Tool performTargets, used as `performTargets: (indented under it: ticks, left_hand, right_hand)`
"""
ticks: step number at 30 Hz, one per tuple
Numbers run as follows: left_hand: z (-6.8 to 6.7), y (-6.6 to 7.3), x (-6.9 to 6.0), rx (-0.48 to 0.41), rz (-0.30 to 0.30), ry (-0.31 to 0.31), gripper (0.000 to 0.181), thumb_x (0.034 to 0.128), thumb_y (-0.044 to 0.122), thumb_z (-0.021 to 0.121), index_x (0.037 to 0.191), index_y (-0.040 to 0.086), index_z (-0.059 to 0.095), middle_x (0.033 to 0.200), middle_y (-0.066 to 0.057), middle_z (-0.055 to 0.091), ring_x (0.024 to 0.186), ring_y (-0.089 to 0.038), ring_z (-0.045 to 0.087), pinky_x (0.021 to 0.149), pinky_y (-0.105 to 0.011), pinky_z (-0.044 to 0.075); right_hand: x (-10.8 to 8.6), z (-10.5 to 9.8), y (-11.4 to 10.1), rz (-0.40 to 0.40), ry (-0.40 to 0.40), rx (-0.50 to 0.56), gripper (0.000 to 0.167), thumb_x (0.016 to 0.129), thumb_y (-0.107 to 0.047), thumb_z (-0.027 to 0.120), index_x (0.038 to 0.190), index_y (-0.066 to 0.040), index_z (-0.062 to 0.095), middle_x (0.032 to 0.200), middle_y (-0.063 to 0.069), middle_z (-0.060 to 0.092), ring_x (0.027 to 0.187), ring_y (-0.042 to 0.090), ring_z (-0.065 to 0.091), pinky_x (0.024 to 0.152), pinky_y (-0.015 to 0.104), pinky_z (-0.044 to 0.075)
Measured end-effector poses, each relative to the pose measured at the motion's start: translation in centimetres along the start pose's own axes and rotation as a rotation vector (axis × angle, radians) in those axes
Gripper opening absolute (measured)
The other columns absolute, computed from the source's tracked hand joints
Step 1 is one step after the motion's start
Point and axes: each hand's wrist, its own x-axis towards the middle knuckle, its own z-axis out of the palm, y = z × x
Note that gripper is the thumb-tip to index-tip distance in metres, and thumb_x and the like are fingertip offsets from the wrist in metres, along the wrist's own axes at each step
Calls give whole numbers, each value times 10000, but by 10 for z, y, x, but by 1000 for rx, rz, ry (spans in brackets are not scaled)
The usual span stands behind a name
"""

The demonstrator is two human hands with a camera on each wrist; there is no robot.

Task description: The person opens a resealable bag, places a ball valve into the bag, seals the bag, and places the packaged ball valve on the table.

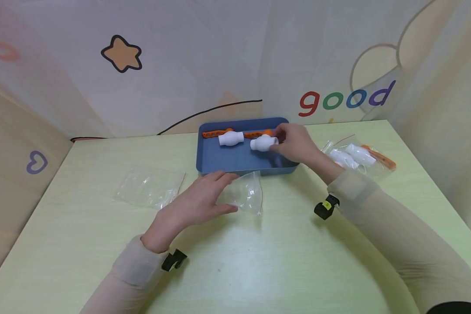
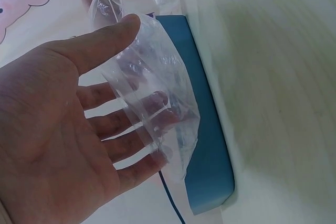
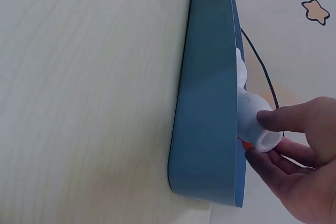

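My right hand pinches a white plastic ball valve with an orange handle behind it, over the blue tray. In the right wrist view thumb and fingertips sit around the round end of that valve. To its left in the tray lies another white valve with an orange handle. My left hand is in front of the tray, thumb and fingers spread apart, at a clear zip bag. Through the plastic of the bag, the left wrist view shows some fingertips.
A second clear zip bag lies flat on the table left of the left hand. At the right, a bag holds white parts and an orange handle. The printed curtain hangs right behind the tray.
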Motion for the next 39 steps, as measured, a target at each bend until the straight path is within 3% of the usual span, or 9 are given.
performTargets:
  ticks: [10,18,26,39]
  left_hand:
    - [-2,0,-1,5,-2,8,699,916,335,805,1476,42,505,1327,-134,597,1145,-293,587,985,-473,475]
    - [0,-2,-1,3,-6,6,693,919,334,801,1473,42,504,1278,-126,609,1087,-277,592,951,-457,486]
    - [-1,-4,-2,-11,-20,19,691,920,329,800,1474,40,505,1359,-136,595,1189,-307,587,1003,-475,475]
    - [-4,-9,-2,-9,-75,27,702,923,334,796,1481,32,495,1404,-137,573,1221,-306,583,1002,-473,494]
  right_hand:
    - [-15,-3,-2,-38,99,44,297,925,-93,773,1180,31,683,1122,199,677,1024,347,614,938,482,511]
    - [-23,-6,-4,-26,122,44,333,918,-97,784,1209,33,688,1141,196,686,1024,342,635,922,478,530]
    - [-32,-10,-4,-32,154,57,313,922,-115,778,1191,20,695,1146,181,688,1028,332,637,869,469,557]
    - [-60,-24,-7,-8,144,168,312,941,-148,764,1216,-22,686,1234,154,665,1114,331,660,900,492,562]
